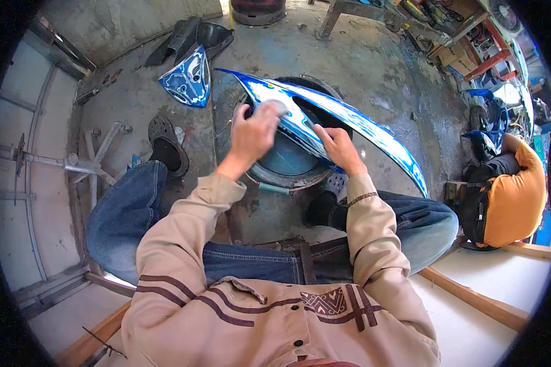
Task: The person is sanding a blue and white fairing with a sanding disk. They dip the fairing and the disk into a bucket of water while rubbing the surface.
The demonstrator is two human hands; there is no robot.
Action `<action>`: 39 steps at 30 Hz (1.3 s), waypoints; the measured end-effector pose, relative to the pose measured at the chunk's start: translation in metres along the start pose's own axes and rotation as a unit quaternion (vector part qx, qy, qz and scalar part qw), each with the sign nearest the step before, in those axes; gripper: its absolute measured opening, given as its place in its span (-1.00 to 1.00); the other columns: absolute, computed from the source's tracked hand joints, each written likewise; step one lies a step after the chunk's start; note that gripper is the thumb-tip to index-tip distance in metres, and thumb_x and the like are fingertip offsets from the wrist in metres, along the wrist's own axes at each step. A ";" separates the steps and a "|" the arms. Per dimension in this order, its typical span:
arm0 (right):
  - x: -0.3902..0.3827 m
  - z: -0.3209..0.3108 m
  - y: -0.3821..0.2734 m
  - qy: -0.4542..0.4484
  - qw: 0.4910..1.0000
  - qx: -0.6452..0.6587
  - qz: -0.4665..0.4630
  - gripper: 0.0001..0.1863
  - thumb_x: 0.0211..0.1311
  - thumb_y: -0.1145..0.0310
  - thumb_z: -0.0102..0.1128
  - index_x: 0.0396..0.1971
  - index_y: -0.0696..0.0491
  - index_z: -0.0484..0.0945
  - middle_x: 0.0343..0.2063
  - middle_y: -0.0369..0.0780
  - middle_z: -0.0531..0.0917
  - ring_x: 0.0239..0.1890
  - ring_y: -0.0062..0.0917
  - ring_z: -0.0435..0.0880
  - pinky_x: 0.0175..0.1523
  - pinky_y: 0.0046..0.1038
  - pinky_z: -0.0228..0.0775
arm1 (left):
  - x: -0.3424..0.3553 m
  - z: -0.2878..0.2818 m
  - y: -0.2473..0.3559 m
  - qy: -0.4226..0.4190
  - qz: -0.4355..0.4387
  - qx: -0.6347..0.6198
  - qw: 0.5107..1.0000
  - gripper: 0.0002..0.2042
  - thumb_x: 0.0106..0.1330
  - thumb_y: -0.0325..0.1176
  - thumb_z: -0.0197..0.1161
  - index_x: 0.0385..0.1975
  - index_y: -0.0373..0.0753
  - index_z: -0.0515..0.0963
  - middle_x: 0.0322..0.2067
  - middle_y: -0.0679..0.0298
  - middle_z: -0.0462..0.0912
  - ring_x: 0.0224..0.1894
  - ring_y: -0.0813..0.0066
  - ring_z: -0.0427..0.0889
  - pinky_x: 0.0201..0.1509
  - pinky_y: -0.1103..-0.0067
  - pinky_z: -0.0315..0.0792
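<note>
A long, curved motorcycle body panel [382, 139], painted in streaks of blue and white, lies slanted over a round basin [291, 181] between my legs. My left hand [252, 136] is closed, slightly blurred, on a pale greyish pad [280, 107] that it presses to the panel's upper surface near the pointed left end. The pad's exact kind is hard to make out. My right hand [343, 148] grips the panel's near part, its thumb on top and the fingers mostly hidden beneath.
A smaller blue-and-white panel [190, 79] rests on the concrete floor at upper left, beside black plastic parts [196, 40]. A metal stand [89, 164] is at left. A person in an orange shirt [513, 202] crouches at right. A cluttered bench [425, 21] stands at upper right.
</note>
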State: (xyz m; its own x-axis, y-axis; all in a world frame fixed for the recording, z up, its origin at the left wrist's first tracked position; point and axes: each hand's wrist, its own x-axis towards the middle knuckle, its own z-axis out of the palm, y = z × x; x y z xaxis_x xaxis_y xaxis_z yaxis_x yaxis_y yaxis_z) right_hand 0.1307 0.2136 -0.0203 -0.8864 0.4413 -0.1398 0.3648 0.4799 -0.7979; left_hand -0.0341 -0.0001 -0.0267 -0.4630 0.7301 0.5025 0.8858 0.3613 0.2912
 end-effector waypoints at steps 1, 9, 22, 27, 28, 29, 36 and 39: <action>0.000 0.000 -0.003 0.000 1.000 0.001 -0.001 -0.30 0.60 -0.14 0.15 -0.38 0.34 0.60 -0.63 0.06 0.48 -0.50 -0.43 0.33 -0.29 -0.12 0.33 | 0.002 -0.001 -0.010 0.019 -0.011 0.009 1.000 -0.71 0.57 -0.31 0.16 0.16 -0.18 0.68 0.18 0.14 0.75 0.28 0.22 0.67 0.39 0.02 0.29; -0.001 0.001 -0.001 0.010 0.999 0.024 -0.020 -0.34 0.60 -0.11 0.15 -0.32 0.33 0.62 -0.61 0.06 0.46 -0.48 -0.43 0.32 -0.27 -0.14 0.35 | -0.019 0.011 0.057 -0.018 0.066 -0.047 0.997 -0.66 0.52 -0.30 0.22 0.18 -0.29 0.66 0.14 0.07 0.75 0.26 0.12 0.66 0.38 0.16 0.34; 0.000 0.001 -0.002 0.012 1.000 0.016 -0.019 -0.32 0.61 -0.12 0.12 -0.32 0.34 0.61 -0.59 0.11 0.49 -0.49 -0.36 0.35 -0.23 -0.14 0.39 | 0.001 0.001 0.019 -0.002 -0.008 0.042 0.999 -0.67 0.54 -0.33 0.19 0.15 -0.37 0.67 0.24 0.02 0.71 0.36 0.24 0.63 0.38 0.11 0.33; 0.003 0.004 0.009 0.009 1.000 0.021 -0.003 -0.25 0.64 -0.17 0.05 -0.41 0.35 0.59 -0.62 0.05 0.52 -0.50 -0.36 0.38 -0.24 -0.13 0.39 | -0.025 0.016 0.068 -0.019 0.114 -0.026 0.993 -0.62 0.50 -0.26 0.26 0.20 -0.35 0.65 0.20 0.05 0.74 0.35 0.19 0.64 0.42 0.15 0.33; 0.002 0.004 0.011 0.013 0.999 0.037 -0.002 -0.23 0.64 -0.18 0.03 -0.44 0.34 0.58 -0.63 0.02 0.52 -0.50 -0.36 0.38 -0.24 -0.12 0.38 | -0.023 0.016 0.063 -0.018 0.115 -0.027 0.993 -0.62 0.50 -0.26 0.26 0.20 -0.35 0.65 0.20 0.05 0.74 0.35 0.19 0.64 0.42 0.15 0.33; 0.000 0.004 0.008 0.023 0.999 0.045 -0.017 -0.21 0.64 -0.20 0.01 -0.47 0.33 0.59 -0.64 -0.02 0.54 -0.50 -0.37 0.40 -0.25 -0.12 0.36 | -0.019 0.013 0.051 -0.018 0.113 -0.039 0.993 -0.63 0.52 -0.27 0.24 0.20 -0.31 0.66 0.20 0.09 0.74 0.34 0.22 0.65 0.42 0.12 0.31; 0.003 0.004 0.006 0.010 0.999 0.036 -0.020 -0.21 0.65 -0.19 0.00 -0.46 0.35 0.56 -0.63 0.01 0.51 -0.49 -0.39 0.38 -0.25 -0.11 0.32 | 0.004 -0.005 -0.015 -0.004 -0.021 0.005 1.000 -0.67 0.61 -0.30 0.09 0.22 -0.28 0.63 0.19 0.08 0.73 0.31 0.21 0.64 0.35 0.12 0.32; 0.003 0.005 0.004 0.017 0.999 0.028 -0.024 -0.21 0.65 -0.20 -0.01 -0.45 0.35 0.55 -0.63 0.03 0.51 -0.49 -0.37 0.37 -0.25 -0.10 0.32 | 0.001 -0.001 0.005 -0.043 -0.037 0.029 0.998 -0.66 0.58 -0.31 0.10 0.19 -0.33 0.63 0.21 0.02 0.70 0.28 0.14 0.64 0.36 0.16 0.33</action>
State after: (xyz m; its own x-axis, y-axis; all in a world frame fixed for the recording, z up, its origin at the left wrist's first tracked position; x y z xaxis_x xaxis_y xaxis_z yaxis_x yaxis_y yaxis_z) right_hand 0.1281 0.2129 -0.0268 -0.8919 0.4447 -0.0819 0.3054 0.4588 -0.8344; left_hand -0.0296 0.0017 -0.0241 -0.5242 0.7469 0.4090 0.8513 0.4467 0.2753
